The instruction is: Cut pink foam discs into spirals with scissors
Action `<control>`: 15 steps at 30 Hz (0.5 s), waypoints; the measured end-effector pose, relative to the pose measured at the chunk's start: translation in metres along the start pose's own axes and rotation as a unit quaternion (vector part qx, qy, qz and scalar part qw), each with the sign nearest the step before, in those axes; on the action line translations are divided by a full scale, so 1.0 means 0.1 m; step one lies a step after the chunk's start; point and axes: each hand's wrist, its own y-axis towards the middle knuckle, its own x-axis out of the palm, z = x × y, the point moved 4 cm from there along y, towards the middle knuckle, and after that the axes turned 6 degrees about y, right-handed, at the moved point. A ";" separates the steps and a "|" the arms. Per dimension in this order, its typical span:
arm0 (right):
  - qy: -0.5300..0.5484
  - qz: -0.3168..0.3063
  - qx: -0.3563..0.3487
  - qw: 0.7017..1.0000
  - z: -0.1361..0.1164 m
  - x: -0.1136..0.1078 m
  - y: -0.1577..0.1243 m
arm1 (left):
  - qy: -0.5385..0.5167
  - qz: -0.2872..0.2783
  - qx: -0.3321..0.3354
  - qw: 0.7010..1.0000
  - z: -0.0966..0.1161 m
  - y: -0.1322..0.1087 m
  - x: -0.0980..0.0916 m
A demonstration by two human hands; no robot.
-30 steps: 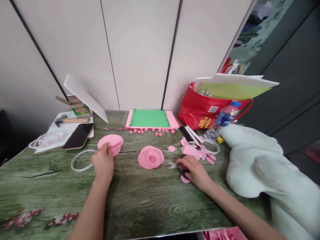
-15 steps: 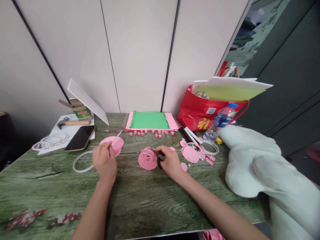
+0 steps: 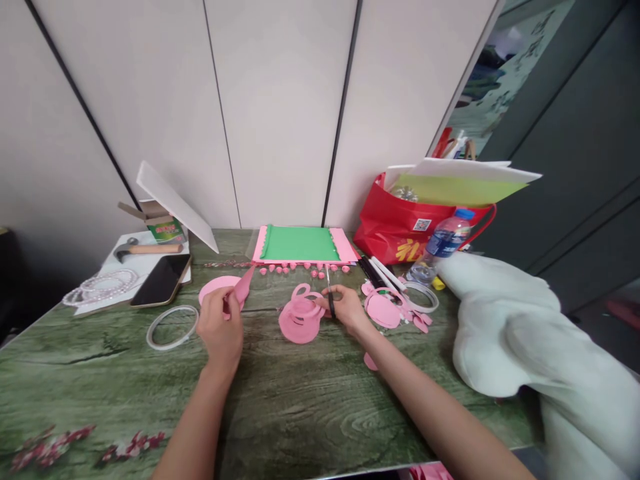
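Scissors [image 3: 331, 304] sit in the right hand [image 3: 347, 310], beside pink coils [image 3: 299, 331].

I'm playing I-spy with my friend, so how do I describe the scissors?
Find the green wood-grain table, then the person's right hand near its middle. The scissors are in that hand, pointing away. They have black handles and a shiny blade, unlike the pink paper beside them.

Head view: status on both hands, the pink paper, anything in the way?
Left hand pinching pink paper piece. Right hand holding scissors. Pink coil between hands. White ring close beside left hand, contact unclear.
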 end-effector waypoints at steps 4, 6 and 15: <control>0.103 -0.001 0.048 0.994 -0.01 0.04 0.03 | -0.078 -0.024 -0.102 0.991 -0.04 -0.01 0.02; 0.153 0.007 0.074 0.985 -0.05 0.08 0.05 | -0.215 -0.077 -0.201 0.953 -0.04 -0.02 0.08; 0.266 -0.002 0.129 0.955 -0.15 0.29 0.09 | -0.576 -0.240 -0.483 0.614 0.08 -0.16 0.36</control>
